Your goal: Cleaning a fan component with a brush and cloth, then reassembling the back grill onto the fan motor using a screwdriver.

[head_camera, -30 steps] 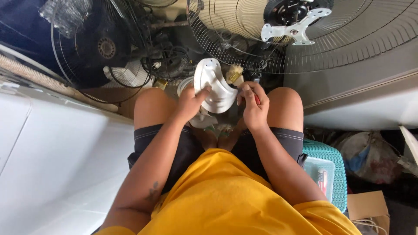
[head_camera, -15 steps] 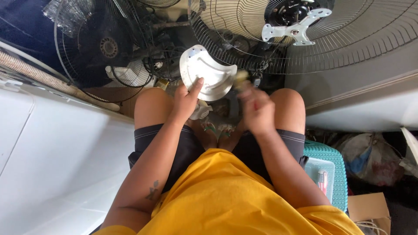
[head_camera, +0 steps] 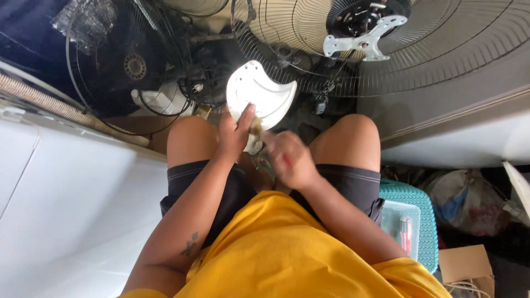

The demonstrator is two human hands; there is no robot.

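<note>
Person sat with knees apart, yellow shirt (head_camera: 287,254) nearest the camera, dark shorts (head_camera: 353,185) below it. Right hand (head_camera: 290,160) sat between the knees, curled closed and blurred; something thin and reddish showed at the fingers, can't tell what. Left hand (head_camera: 234,132) was just beyond it, fingers closed on the lower edge of a white plastic fan part (head_camera: 259,99), thumb up across its face. Part was held off the floor, above the gap between the knees, tilted up toward the camera. Teal basket (head_camera: 422,221) sat beside the right thigh, cardboard box (head_camera: 466,265) next to it. Farther out: black wire fan guard (head_camera: 110,60) on the left, big pale fan guard (head_camera: 441,49) with white hub bracket (head_camera: 361,38) on the right.
</note>
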